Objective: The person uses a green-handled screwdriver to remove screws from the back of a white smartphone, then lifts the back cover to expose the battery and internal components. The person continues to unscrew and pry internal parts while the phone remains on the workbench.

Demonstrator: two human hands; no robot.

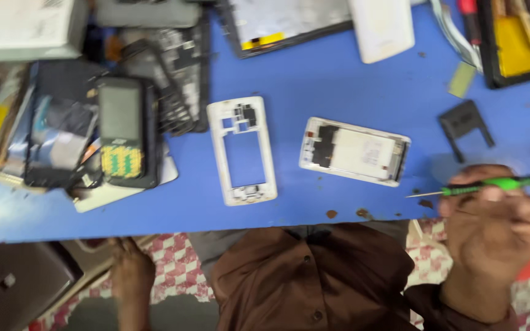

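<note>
My right hand (503,224) is closed around a green-handled screwdriver (492,184) at the right, its thin metal tip pointing left over the blue table (314,73). An opened white phone body (354,151) with its battery showing lies left of the tip, not touching it. A white phone mid-frame (241,151) with an empty rectangular window lies further left. My left hand (131,270) hangs below the table's front edge near an open drawer; its fingers are blurred and nothing clearly shows in it.
A pile of dismantled phones, a keypad handset (121,130) and circuit boards covers the left. A white back cover (383,27), a screen panel (289,21), a black plastic piece (465,124) and a tray with yellow parts (519,40) lie along the far side.
</note>
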